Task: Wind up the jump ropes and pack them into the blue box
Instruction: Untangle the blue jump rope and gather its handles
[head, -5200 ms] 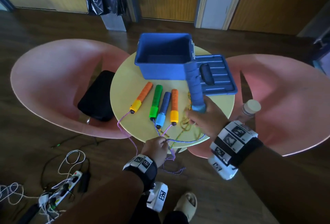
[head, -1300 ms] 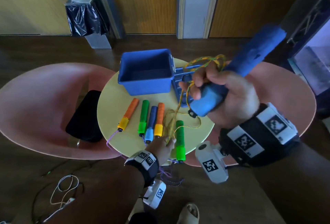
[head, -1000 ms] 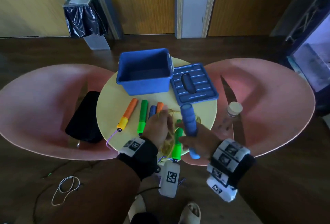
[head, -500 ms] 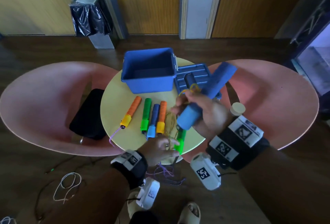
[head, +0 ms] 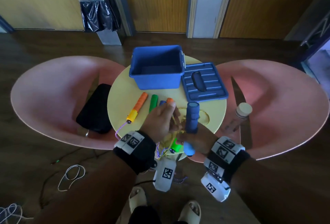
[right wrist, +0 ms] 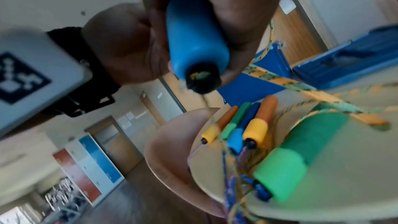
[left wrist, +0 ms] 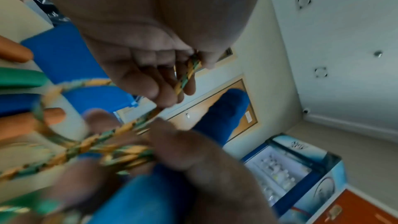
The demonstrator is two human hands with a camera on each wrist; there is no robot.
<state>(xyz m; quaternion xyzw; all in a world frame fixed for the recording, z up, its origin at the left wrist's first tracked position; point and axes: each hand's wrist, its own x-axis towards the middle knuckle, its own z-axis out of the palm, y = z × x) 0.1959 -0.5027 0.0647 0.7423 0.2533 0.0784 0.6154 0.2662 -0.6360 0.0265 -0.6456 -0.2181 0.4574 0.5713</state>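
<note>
1. Room first: round yellow tabletop sits between two pink chairs, on a dark wood floor, with wooden doors along the far wall and a bin with a black liner out past the hands.
2. The blue box is open on the far side of the tabletop, well beyond both grips, nothing visible inside it. Its lid lies flat just to the right of it.
3. Right hand is wrapped around the blue handle, which stands roughly upright at the near edge.
4. Left hand is right beside it, fingers pinching the yellow-green rope; loops of it bunch against the right hand's fingers.
5. Just left of the left hand: orange, green, blue and orange handles lying in a row. A green handle lies under the hands.
6. Versus half a second ago: the blue handle was lifted and tilted toward the lid; now it's down low and upright, and the left hand has come up beside it.
</note>
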